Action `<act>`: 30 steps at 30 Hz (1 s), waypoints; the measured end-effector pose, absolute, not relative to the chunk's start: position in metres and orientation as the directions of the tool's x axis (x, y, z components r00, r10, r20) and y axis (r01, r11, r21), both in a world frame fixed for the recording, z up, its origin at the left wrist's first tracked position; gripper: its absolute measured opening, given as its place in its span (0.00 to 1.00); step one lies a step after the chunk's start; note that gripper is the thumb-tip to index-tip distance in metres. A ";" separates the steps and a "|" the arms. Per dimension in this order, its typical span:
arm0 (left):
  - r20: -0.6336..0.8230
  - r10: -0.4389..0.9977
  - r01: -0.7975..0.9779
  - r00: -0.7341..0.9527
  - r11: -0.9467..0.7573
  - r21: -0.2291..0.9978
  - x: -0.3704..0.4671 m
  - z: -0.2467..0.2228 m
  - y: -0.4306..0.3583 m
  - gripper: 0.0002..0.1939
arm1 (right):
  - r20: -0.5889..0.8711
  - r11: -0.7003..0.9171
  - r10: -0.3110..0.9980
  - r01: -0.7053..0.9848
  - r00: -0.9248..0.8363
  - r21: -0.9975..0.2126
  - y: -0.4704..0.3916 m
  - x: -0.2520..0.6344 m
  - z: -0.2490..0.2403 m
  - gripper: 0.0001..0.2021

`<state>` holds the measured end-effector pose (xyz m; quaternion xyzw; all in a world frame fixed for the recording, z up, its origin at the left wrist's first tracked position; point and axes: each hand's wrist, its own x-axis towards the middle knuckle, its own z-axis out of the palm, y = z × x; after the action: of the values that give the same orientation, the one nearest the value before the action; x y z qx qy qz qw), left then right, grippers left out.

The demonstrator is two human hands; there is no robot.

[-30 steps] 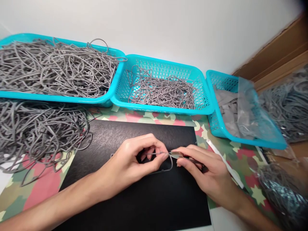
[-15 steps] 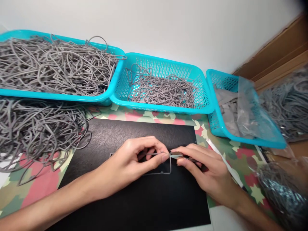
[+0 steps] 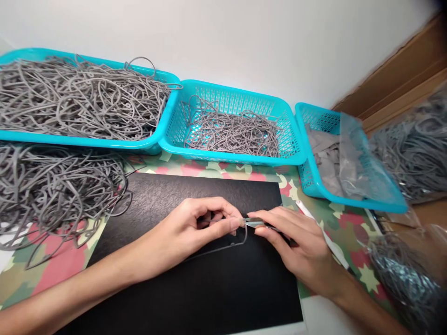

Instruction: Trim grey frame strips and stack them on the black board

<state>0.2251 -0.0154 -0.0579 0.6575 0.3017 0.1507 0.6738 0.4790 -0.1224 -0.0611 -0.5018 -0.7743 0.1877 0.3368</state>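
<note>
My left hand (image 3: 202, 228) pinches a thin grey rubber gasket (image 3: 223, 247) between thumb and forefinger. Part of the gasket hangs below the fingers in a loop over the black mat (image 3: 195, 298); the rest is hidden behind the hand. My right hand (image 3: 296, 237) is closed around small pointed metal snips (image 3: 253, 223), most of them covered by the fingers. Their tips meet the gasket right at my left fingertips. Whether the blades are apart cannot be made out.
Behind the mat stand blue baskets (image 3: 232, 160) holding grey gaskets and scraps. A loose gasket heap (image 3: 59, 190) lies at left. A white pen-like stick (image 3: 324, 237) lies beside my right hand. Plastic bags (image 3: 405, 274) of grey strands sit at right.
The gasket's hanging part has changed from a squared outline to a tilted, rounder loop. Both hands stay almost in place, still gripping; the view has shifted slightly.
</note>
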 end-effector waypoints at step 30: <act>-0.173 0.563 0.215 0.808 -0.009 0.977 0.221 -0.056 -0.012 0.17 | 0.365 0.471 0.882 0.617 -0.299 -0.631 -0.118 0.481 -0.057 0.08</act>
<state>0.2211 -0.0121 -0.0555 0.6974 0.2789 0.1345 0.6464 0.4812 -0.1185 -0.0573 -0.4782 -0.7833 0.1899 0.3489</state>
